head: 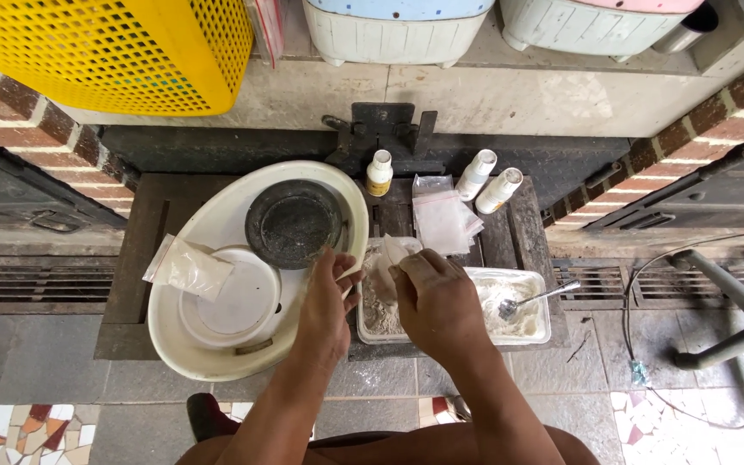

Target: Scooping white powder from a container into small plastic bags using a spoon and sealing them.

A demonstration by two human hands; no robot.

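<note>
So the main thing was a small clear plastic bag point(387, 263) with some pale grey powder in it, held up between both hands right over the left end of a white rectangular tray point(541, 331). The left hand point(325, 303) had its fingers pinched shut on the bag's left edge, and the right hand point(432, 297) had its fingers closed on the top of the bag from the other side. Under the bag, that end of the tray had a heap of greyish powder, while the right end held whiter powder with a metal spoon point(537, 299) stuck in it, handle pointing off to the right.

Just left of the hands sat a big cream oval basin point(184, 346), and inside it were a dark round dish point(294, 223), a white round lid point(234, 301) and another filled plastic packet point(188, 269) lying partly over the basin's rim.

All of it rested on a low dark wooden worktop point(131, 284). Further back on it were a pile of empty clear bags point(443, 220) and three small white bottles point(379, 173), one standing upright, two lying tilted. A yellow perforated basket point(122, 52) sat up on the ledge behind.
</note>
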